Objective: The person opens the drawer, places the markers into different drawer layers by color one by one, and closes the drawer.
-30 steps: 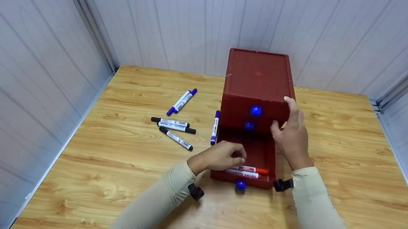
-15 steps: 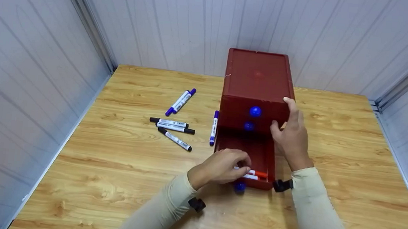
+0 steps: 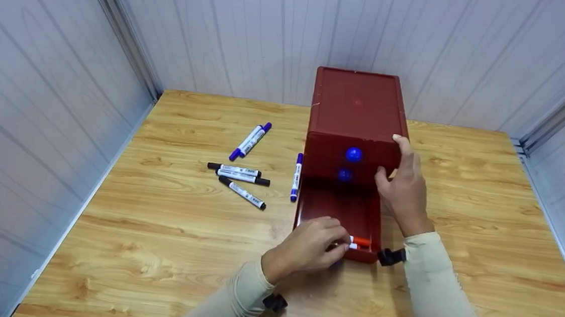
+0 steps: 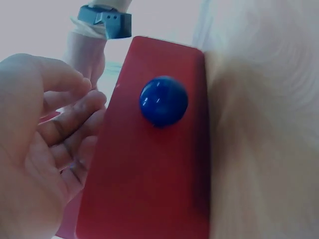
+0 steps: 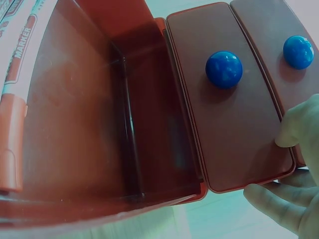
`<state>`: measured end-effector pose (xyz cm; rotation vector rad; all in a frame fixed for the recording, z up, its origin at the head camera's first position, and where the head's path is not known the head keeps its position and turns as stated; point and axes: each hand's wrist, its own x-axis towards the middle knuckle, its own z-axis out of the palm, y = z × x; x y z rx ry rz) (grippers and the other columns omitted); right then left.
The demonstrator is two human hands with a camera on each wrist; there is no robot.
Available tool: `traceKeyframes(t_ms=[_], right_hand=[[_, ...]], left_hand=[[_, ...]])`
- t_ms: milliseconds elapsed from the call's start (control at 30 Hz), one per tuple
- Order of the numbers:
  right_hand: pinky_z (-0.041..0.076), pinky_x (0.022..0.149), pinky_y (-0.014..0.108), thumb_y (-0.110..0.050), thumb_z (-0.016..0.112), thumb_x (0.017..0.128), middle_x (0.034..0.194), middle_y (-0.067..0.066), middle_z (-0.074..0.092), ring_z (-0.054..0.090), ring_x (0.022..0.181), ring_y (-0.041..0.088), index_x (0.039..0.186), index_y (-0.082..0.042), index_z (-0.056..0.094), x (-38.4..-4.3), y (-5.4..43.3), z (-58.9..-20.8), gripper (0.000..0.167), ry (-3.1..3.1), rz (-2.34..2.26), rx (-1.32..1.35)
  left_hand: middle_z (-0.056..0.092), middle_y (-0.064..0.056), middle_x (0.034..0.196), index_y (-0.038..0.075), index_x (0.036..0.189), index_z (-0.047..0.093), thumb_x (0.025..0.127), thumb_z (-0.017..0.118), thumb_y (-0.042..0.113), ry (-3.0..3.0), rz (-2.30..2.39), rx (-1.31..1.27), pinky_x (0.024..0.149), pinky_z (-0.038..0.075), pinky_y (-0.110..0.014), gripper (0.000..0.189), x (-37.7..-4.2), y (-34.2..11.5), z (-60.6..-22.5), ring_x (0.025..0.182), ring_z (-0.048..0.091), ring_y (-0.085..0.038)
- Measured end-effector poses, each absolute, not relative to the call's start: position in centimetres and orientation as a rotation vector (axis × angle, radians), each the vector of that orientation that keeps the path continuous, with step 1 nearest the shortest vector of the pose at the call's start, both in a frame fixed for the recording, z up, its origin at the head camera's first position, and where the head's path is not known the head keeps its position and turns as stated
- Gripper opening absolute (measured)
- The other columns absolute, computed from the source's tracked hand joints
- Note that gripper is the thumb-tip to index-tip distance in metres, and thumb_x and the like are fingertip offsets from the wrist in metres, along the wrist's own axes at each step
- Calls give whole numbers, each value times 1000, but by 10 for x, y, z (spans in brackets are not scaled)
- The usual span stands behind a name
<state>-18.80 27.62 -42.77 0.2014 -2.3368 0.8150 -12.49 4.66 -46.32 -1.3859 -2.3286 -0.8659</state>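
A dark red drawer cabinet [image 3: 357, 104] has its bottom drawer [image 3: 341, 208] pulled out. Red markers [image 3: 360, 241] lie along the front inside this drawer, partly covered by the left hand [image 3: 313, 246]. That hand is over the drawer's front edge, fingers loosely bent, thumb near the fingertips and nothing seen between them. In the left wrist view its fingers are beside the drawer front, which bears a blue ball knob [image 4: 164, 102]. My right hand [image 3: 406, 193] grips the cabinet's right front corner, thumb against the front and fingers round the side.
Left of the cabinet, several black-capped markers [image 3: 242, 192] lie on the wooden table [image 3: 154, 249]. Purple-capped markers [image 3: 251, 142] lie behind them, and another purple marker [image 3: 296, 177] lies along the cabinet's left side. Panelled walls [image 3: 242, 34] enclose the table at the back and sides.
My left hand has moved from over the drawer toward its front edge, now covering most of the red markers and the lower knob. The right hand has stayed at the cabinet's corner.
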Motion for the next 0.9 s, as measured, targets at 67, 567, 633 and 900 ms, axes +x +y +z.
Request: traceKeyframes(t_ms=[67,567,633,900], right_hand=[[44,52,41,-9,67,90,115,26,52,47,58,29,149,-25,31,-188,276,-428,71,-2336,819,206],[46,54,43,-9,68,90,116,27,52,50,66,30,149,-26,31,-186,275,-429,72,-2338,829,192],[47,54,43,-10,68,90,116,27,52,51,66,31,149,-26,30,-186,275,-428,72,-2338,831,192],[48,54,45,-10,66,91,115,26,52,52,66,32,149,-27,31,-187,276,-428,70,-2339,829,186]], left_hand=[[63,6,84,15,89,71,91,65,18,-2295,-872,-1366,75,49,-26,7,-123,48,-464,79,58,-11],[65,9,81,19,89,69,94,61,23,-2260,-604,-1277,68,53,-26,11,-96,48,-478,78,64,-8],[63,9,81,20,88,69,94,60,24,-2270,-541,-1266,68,53,-27,11,-94,48,-478,79,64,-10],[57,5,73,19,79,62,91,63,25,-2318,-392,-1169,53,48,-31,13,-87,49,-474,64,61,-14]])
